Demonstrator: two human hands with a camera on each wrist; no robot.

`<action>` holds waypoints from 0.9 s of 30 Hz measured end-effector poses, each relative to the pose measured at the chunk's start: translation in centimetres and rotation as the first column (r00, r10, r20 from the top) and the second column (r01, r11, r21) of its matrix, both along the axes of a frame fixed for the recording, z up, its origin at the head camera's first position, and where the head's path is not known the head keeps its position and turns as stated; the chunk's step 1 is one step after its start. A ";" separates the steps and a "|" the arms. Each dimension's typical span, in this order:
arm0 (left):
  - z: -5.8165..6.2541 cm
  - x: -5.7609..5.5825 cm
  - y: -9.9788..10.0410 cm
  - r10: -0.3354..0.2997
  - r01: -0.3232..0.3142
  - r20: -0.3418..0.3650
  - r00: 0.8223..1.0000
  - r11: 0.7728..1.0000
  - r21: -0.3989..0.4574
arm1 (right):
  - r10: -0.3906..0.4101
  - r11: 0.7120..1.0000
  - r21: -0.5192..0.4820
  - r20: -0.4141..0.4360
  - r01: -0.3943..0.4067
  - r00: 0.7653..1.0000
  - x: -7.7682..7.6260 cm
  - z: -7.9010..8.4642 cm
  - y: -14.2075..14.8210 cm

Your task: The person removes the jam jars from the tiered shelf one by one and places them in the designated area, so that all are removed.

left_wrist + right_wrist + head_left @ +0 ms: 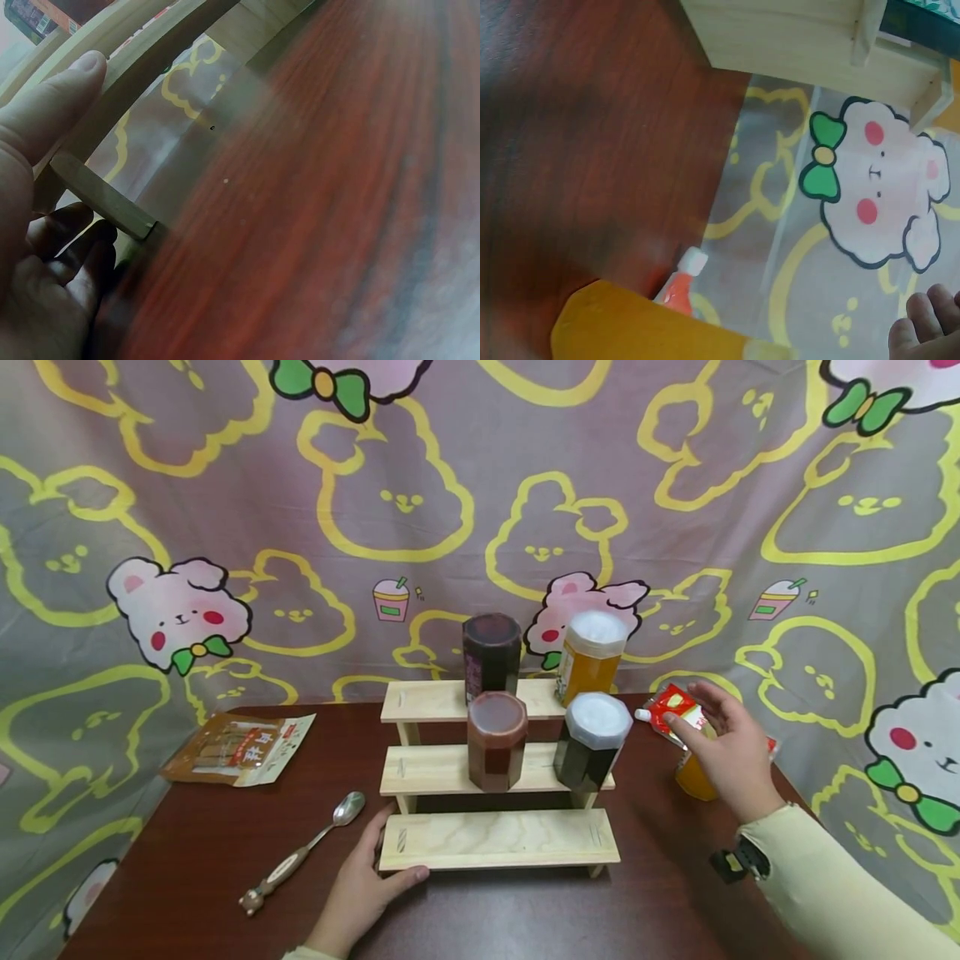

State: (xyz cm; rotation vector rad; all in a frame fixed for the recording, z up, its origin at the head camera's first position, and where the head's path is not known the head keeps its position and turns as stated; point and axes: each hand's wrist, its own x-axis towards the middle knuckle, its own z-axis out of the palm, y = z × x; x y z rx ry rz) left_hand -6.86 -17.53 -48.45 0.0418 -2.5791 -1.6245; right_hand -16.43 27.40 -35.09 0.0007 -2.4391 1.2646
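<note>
A three-step wooden rack (pixel 498 842) stands in the middle of the table. My left hand (pixel 362 881) grips the left end of its lowest step; in the left wrist view the thumb (pixel 71 90) lies along the board's edge and the other fingers reach behind. My right hand (pixel 731 752), fingers spread, is over an amber-yellow jar (pixel 694 779) right of the rack. The hand hides the jar's top in the head view; in the right wrist view the jar (pixel 652 326) lies beside the fingertips (pixel 926 311).
The rack's top step holds a dark purple jar (pixel 491 656) and a white-lidded amber jar (pixel 588 668). A reddish-brown jar (pixel 497 747) and a dark, white-lidded jar (pixel 588 747) occupy the middle step. Leftward lie a spoon (pixel 300 856) and a brown packet (pixel 236 750); a red spouted pouch (pixel 667 703) lies back right.
</note>
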 end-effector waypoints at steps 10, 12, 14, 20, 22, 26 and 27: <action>0.0 -0.1 0.0 -0.005 0.005 0.003 1.000 1.000 -0.004 | 0.067 0.997 -0.038 0.013 -0.067 0.998 -0.8 2.0 -1.6; -0.1 -0.1 -0.1 -0.003 0.003 0.006 1.000 1.000 0.002 | 0.085 0.995 -0.045 0.016 -0.084 0.996 -1.0 2.4 -2.0; 0.0 -0.1 -0.2 -0.003 0.003 0.012 1.000 1.000 0.016 | 0.096 0.994 -0.057 0.029 -0.094 0.995 -1.2 3.0 -2.5; 0.1 0.0 -0.2 -0.011 0.010 0.022 1.000 0.999 0.042 | 0.149 0.986 -0.091 0.067 -0.142 0.987 -1.5 4.5 -3.8; 0.2 0.0 -0.1 -0.015 0.014 0.018 1.000 0.999 0.041 | 0.173 0.981 -0.106 0.076 -0.165 0.982 -1.6 4.9 -4.1; 0.3 -0.1 -0.1 -0.015 0.014 0.031 0.999 0.999 0.037 | 0.220 0.971 -0.115 0.098 -0.209 0.971 -1.8 5.5 -4.6; 0.3 -0.1 -0.1 -0.015 0.014 0.034 0.999 0.999 0.036 | 0.231 0.969 -0.117 0.104 -0.219 0.967 -1.9 5.6 -4.8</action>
